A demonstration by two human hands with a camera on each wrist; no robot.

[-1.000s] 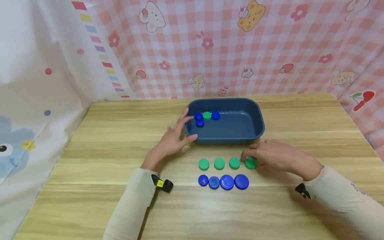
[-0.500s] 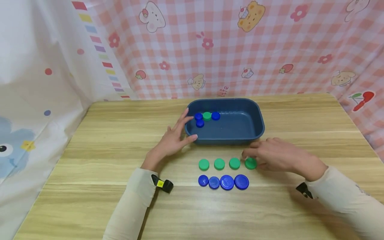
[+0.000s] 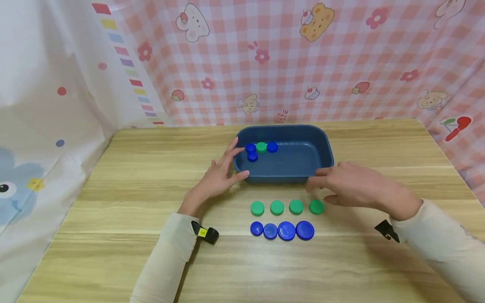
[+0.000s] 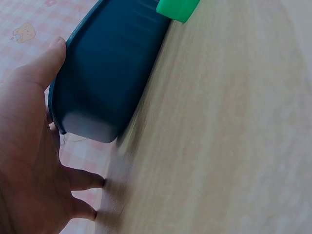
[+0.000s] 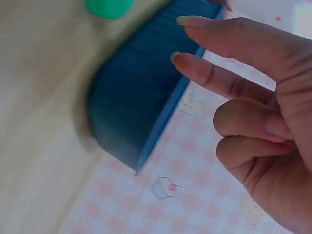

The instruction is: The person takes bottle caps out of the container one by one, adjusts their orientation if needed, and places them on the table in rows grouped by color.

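My left hand [image 3: 217, 176] rests at the left end of a dark blue plastic tray [image 3: 284, 179], fingers spread. Its thumb [image 4: 59, 48] lies along the rim in the left wrist view, and lower fingers reach down to the tabletop. My right hand [image 3: 354, 185] hovers by the tray's front right corner, holding nothing. In the right wrist view thumb and index finger stretch forward with a gap between them; the others are curled. Just in front of that hand lies a green bottle cap [image 3: 316, 207], last in a row of several green caps [image 3: 277, 208].
Nearer the person, several blue caps [image 3: 286, 231] of differing sizes form a second row. Inside the tray sit several blue caps [image 3: 252, 156] and one green cap [image 3: 261, 147] at the left. A pink checked curtain [image 3: 227, 63] hangs behind the wooden table [image 3: 151, 168].
My right hand has lifted away from the rightmost green cap and moved back toward the tray's corner, leaving that cap in the row. The left hand has stayed put.
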